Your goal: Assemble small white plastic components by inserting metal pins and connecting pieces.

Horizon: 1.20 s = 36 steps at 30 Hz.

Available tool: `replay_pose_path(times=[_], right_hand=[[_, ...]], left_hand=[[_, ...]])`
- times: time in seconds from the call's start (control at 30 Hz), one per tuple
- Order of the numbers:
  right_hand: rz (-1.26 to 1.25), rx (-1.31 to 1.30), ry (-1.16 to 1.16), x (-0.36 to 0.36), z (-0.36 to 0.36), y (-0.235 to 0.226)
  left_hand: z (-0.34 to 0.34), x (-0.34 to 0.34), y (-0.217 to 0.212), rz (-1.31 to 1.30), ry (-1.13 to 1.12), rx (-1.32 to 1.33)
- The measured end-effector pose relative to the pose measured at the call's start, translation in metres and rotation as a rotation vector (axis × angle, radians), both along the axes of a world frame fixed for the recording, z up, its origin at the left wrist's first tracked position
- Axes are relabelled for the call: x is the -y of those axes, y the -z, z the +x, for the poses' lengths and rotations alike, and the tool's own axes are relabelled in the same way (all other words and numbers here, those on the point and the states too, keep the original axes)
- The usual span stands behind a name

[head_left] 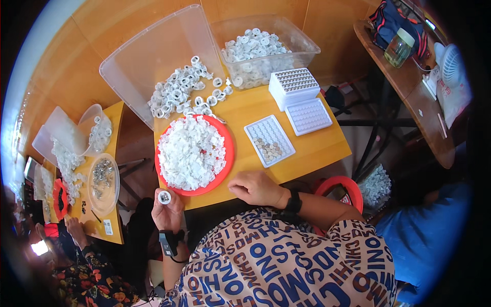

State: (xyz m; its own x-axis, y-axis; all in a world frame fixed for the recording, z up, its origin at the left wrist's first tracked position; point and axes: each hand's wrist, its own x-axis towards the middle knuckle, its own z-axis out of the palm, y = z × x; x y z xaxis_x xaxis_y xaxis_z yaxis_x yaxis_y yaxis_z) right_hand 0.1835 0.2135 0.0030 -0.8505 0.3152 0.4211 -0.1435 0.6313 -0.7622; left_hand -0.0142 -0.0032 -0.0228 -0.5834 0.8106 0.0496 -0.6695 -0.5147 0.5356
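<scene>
Pinched in the grip of the left hand [168, 214], a round white part [164, 197] faces upward just off the desk [319, 148]; its long axis, running behind that face, is hidden. The right hand [258, 187] curls nearby, and I cannot tell whether its grip holds anything. A heaped red tray [229, 153] stands before loose parts [179, 89] and a clear bin [309, 49].

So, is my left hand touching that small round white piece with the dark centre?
Touching. The head view shows the round white piece at the fingertips of your left hand, gripped beside the thumb.
</scene>
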Motion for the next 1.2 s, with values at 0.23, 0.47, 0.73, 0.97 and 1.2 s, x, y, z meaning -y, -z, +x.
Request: replay_pose_path(times=[0.23, 0.47, 0.73, 0.97, 1.2], right_hand=[[-0.046, -0.013, -0.036, -0.003, 0.0, 0.001], [-0.027, -0.062, -0.043, -0.003, 0.004, 0.001], [-0.046, -0.015, -0.054, -0.005, 0.006, 0.003], [-0.225, 0.265, -0.671, 0.014, -0.009, -0.041], [-0.281, 0.2, -1.155, 0.081, -0.04, -0.037]], left_hand=[[0.001, 0.0, 0.004, -0.047, -0.06, 0.006], [0.007, -0.001, -0.001, -0.088, -0.089, 0.019], [0.032, 0.001, -0.026, -0.302, -0.207, -0.228], [0.054, -0.014, -0.101, -0.073, -0.173, -0.36], [0.062, -0.045, -0.198, 0.046, -0.229, -0.307]])
